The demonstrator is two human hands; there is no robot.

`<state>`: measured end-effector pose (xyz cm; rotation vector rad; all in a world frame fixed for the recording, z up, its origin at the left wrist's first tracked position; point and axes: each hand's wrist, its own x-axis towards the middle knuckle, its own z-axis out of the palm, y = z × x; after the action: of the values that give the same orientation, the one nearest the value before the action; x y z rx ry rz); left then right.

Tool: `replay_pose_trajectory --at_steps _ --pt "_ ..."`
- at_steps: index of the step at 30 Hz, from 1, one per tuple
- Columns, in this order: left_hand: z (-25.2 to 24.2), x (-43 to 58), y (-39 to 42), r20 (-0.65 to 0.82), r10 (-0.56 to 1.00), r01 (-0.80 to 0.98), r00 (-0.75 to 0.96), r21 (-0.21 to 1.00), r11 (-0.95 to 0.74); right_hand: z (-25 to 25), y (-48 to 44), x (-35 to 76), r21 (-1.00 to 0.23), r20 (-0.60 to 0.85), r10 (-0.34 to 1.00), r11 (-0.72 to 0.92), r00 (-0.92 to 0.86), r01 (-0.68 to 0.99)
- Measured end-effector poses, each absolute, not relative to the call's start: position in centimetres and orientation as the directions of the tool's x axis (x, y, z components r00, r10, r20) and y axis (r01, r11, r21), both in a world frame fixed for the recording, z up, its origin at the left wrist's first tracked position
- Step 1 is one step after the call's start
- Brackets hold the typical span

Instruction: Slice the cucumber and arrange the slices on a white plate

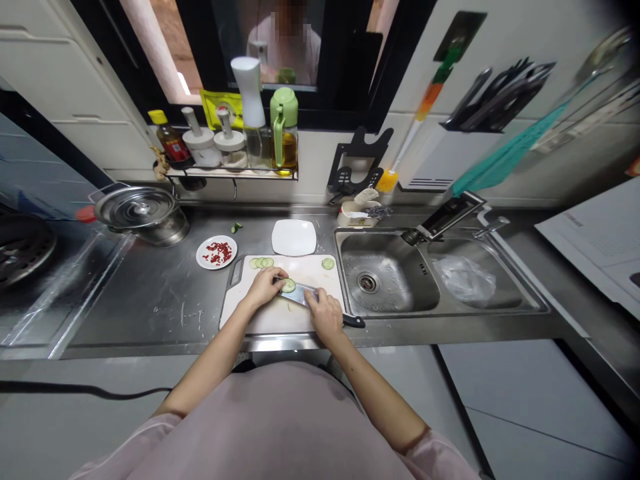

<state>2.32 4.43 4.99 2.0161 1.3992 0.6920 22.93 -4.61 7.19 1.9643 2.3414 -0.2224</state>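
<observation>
A white cutting board [240, 307] lies on the steel counter in front of me. My right hand [326, 316] is closed on a kitchen knife [299, 293], gripping it over the blade, with the black handle sticking out to the right. Pale green cucumber slices [289, 285] rest on the blade near its left end. My left hand [265, 288] has its fingers curled together at these slices, touching them. More cucumber slices [261, 263] lie overlapped at the board's upper left. Another slice stack [328, 264] sits at its upper right corner.
Behind the board is a white square plate [294, 237]. To its left stands a small plate [217, 261] with chopped red pieces, beside green scraps [236, 228]. A lidded steel pot [160, 223] is further left. The double sink [390, 273] adjoins the board's right side. Bottles fill a wall rack [235, 175].
</observation>
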Motion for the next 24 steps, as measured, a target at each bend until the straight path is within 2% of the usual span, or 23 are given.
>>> replay_pose_trajectory --at_steps 3,6,9,14,18,24 --pt "4.8 2.7 4.9 0.044 0.966 0.619 0.255 0.760 -0.198 6.9 -4.6 23.1 -0.045 -0.141 0.976 0.160 -0.165 0.986" --pt "4.3 3.1 5.7 -0.065 0.987 0.623 0.146 0.781 -0.041 6.7 -4.6 23.4 -0.031 -0.130 0.979 0.153 -0.156 0.988" --pt "3.8 3.2 6.6 -0.163 0.986 0.653 0.012 0.748 0.116 6.4 -4.8 23.9 -0.022 -0.106 0.984 0.144 -0.146 0.989" --pt "2.8 2.5 8.3 -0.223 0.955 0.679 -0.196 0.672 0.296 6.0 -4.9 24.5 -0.023 -0.101 0.988 0.118 -0.120 0.993" --pt "2.0 1.8 9.6 -0.236 0.931 0.668 -0.279 0.649 0.365 6.0 -4.9 24.7 -0.031 -0.122 0.987 0.099 -0.102 0.995" --pt "1.9 1.6 10.9 -0.224 0.932 0.706 -0.285 0.609 0.362 6.0 -4.9 24.8 -0.053 -0.115 0.989 0.086 -0.092 0.995"
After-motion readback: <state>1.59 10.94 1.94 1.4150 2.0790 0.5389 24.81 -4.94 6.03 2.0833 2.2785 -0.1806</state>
